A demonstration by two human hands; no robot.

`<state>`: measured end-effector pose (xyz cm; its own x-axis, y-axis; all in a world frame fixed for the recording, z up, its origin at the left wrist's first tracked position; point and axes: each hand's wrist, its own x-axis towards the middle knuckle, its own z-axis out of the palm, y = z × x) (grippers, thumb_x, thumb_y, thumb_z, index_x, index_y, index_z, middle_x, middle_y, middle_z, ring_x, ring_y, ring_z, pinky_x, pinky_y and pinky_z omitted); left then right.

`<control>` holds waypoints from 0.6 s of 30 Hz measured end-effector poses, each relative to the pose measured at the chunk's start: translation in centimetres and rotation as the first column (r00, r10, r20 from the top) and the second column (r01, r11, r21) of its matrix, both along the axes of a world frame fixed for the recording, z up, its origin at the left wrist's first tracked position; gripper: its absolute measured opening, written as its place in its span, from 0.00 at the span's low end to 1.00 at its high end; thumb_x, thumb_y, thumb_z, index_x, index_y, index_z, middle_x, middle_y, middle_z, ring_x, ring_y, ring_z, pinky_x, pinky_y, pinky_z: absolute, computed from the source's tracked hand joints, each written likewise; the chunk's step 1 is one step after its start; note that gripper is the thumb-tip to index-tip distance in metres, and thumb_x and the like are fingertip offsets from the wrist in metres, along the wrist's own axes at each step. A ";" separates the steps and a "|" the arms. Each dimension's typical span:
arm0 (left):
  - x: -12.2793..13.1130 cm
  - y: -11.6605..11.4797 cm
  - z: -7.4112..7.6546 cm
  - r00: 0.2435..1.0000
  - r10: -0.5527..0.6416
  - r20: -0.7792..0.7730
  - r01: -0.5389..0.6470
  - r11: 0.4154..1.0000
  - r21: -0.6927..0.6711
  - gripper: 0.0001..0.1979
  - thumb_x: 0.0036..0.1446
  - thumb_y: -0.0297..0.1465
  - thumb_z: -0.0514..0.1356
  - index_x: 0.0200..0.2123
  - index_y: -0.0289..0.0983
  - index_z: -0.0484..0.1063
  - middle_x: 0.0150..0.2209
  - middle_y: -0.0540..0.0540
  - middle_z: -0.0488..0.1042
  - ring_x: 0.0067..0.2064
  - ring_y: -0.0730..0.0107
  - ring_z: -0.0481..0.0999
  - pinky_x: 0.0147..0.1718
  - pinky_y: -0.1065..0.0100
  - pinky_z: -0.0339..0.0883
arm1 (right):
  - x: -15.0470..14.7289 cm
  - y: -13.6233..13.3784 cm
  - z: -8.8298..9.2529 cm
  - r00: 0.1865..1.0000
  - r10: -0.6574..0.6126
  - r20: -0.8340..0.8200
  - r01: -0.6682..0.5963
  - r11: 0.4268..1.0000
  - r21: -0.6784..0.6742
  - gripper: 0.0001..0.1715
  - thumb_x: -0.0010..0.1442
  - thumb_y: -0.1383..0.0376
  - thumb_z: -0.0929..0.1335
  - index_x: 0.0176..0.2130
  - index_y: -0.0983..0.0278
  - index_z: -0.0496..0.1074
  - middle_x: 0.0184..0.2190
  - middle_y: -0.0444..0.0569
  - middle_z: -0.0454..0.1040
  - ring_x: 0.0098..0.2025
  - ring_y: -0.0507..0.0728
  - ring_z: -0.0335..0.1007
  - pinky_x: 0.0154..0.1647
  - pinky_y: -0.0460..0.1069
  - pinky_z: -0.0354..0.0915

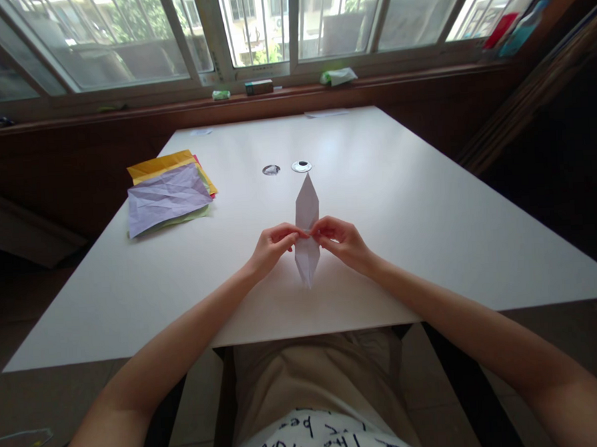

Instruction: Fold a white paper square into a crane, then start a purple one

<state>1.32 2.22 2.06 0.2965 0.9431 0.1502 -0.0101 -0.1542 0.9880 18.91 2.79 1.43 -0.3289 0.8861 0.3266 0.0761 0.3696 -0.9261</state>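
A folded pale lavender paper (307,206), long and narrow with pointed far and near ends, is held just above the white table, in front of my body. My left hand (277,243) pinches it at the middle from the left side. From the right, my right hand (342,241) pinches the same middle part, the fingertips of both hands almost meeting there. Both hands are closed on the paper, and the fingertips partly cover its centre.
On the table's (429,243) left side lies a stack of coloured papers (169,195), with a creased lavender sheet on top and yellow beneath. Two round metallic pieces (271,170) sit beyond the folded paper. Small packets (338,76) rest on the windowsill behind.
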 end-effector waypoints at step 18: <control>-0.1 -0.1 0.0 1.000 0.001 -0.007 0.000 0.998 0.067 0.09 0.49 0.32 0.57 0.28 0.36 0.76 0.31 0.47 0.71 0.31 0.74 0.66 0.28 0.73 0.59 | 0.0 -0.3 0.3 0.997 -0.045 0.061 0.040 0.995 0.087 0.04 0.52 0.64 0.66 0.30 0.64 0.68 0.28 0.46 0.72 0.32 0.52 0.68 0.34 0.49 0.66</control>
<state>1.26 2.07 2.06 0.2973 0.9312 0.2107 -0.0032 -0.2197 0.9756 18.88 2.52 1.69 -0.3139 0.8693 0.3820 0.1504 0.4427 -0.8840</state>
